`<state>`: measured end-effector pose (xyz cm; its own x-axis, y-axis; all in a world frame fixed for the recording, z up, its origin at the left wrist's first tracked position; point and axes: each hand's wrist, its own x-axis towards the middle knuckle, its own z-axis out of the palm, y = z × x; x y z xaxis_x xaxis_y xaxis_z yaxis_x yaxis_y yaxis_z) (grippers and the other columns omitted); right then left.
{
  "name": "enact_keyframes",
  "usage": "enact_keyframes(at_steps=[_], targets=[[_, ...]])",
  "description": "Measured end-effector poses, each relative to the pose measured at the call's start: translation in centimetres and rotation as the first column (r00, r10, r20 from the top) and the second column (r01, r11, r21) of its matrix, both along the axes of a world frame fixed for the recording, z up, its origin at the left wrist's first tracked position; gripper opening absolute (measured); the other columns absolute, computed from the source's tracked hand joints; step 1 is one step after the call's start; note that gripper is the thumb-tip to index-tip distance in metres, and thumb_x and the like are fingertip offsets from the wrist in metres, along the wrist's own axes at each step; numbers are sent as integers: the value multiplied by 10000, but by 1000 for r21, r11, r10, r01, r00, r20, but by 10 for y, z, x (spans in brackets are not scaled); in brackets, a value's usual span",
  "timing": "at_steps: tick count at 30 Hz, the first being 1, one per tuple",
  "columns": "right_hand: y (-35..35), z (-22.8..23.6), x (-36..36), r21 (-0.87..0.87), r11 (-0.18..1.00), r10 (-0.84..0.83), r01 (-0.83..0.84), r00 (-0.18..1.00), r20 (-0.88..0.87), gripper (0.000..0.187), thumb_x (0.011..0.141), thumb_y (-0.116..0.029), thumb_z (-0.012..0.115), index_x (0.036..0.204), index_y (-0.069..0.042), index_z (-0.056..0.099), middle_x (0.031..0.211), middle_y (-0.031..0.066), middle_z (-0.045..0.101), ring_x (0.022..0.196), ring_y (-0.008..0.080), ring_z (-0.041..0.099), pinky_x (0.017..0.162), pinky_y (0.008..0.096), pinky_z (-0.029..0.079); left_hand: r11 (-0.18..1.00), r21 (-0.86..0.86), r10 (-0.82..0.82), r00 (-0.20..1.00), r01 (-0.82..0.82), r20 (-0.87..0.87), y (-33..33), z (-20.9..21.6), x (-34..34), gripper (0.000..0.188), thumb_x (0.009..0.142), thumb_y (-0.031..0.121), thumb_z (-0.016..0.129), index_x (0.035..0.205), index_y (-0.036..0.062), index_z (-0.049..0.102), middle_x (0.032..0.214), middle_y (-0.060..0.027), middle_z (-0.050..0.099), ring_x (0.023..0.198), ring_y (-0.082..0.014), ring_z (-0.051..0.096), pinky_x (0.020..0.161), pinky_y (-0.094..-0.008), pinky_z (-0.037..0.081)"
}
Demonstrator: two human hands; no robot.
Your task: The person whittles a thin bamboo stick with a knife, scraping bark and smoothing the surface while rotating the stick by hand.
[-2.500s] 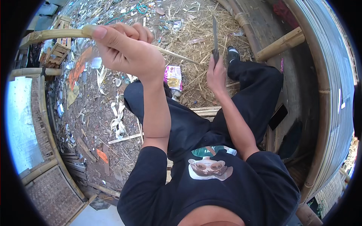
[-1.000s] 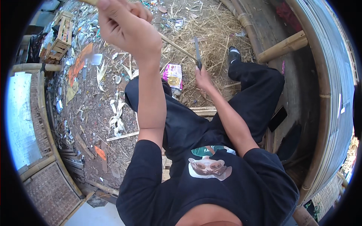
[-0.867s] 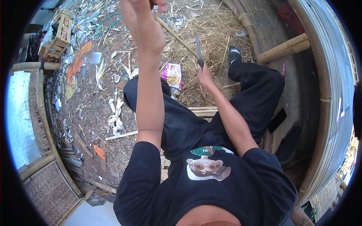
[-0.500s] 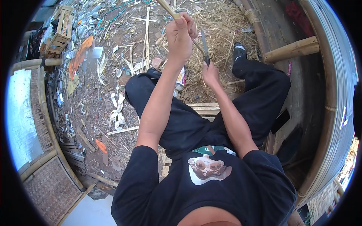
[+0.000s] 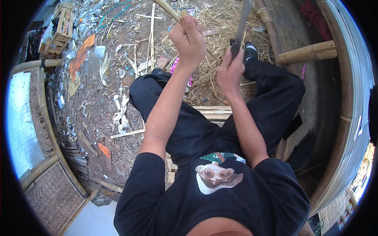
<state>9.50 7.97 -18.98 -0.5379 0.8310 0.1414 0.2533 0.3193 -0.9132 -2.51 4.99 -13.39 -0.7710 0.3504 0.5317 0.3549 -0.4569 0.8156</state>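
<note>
My left hand (image 5: 187,42) is closed around a bamboo stick (image 5: 168,10), its thumb lying along the stick. The stick's far end runs out of the picture at the top; a short length shows below the fist. To the right, my right hand (image 5: 231,74) grips a knife (image 5: 243,20) by its dark handle. The grey blade points away from me and up, its tip cut off by the top edge. A gap separates the blade from the stick. Both hands are held out beyond my spread knees.
Dry straw-like shavings (image 5: 220,29) lie on the ground between my feet. Wooden slats (image 5: 212,113) sit between my thighs. Litter and a wooden crate (image 5: 61,31) are at the far left. A bamboo frame (image 5: 345,98) stands close on the right, with a dark phone (image 5: 292,126) beside my thigh.
My right hand has lifted the knife and swung it right, away from the stick, so the blade looks larger. My left hand has come slightly nearer with the stick.
</note>
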Motion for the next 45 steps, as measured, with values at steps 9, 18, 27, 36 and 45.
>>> enact_keyframes(at_steps=[9,18,27,36,45], targets=[[-25,-172,24,40,995,72,-95,919,387,169,961,-212,444,961,-47,403,615,168,522,552,354,574,463,402,424,999,-34,-25,999,23,-48,-2,2,7,481,990,440,344,668,88,283,522,36,257,405,-43,233,379,-234,176],[20,-110,28,-656,-530,-138,-537,819,-558,256,983,-337,442,862,-120,379,557,-55,279,400,61,276,360,230,225,997,-11,-73,997,73,-9,-1,3,4,515,979,487,332,644,105,250,519,45,227,408,-46,229,387,-233,178],[5,19,5,14,1000,19,-18,999,-38,220,966,-217,414,1031,-8,386,708,299,547,664,496,546,554,537,377,1000,5,-18,1000,18,-10,-8,0,0,497,985,461,346,652,101,269,532,40,245,421,-47,238,390,-239,186],[-11,-155,6,-42,993,118,-113,825,553,279,972,-274,399,992,2,436,722,212,604,630,412,593,531,435,472,998,-22,54,998,-54,7,-4,-5,1,483,993,439,342,663,89,291,528,36,261,418,-50,245,388,-242,189],[25,-101,14,-166,986,4,35,972,233,258,980,-290,403,949,-35,420,617,130,536,479,322,534,423,427,361,998,39,-50,998,49,29,-4,-3,1,488,990,454,333,655,113,238,518,48,211,410,-47,201,390,-244,153]])
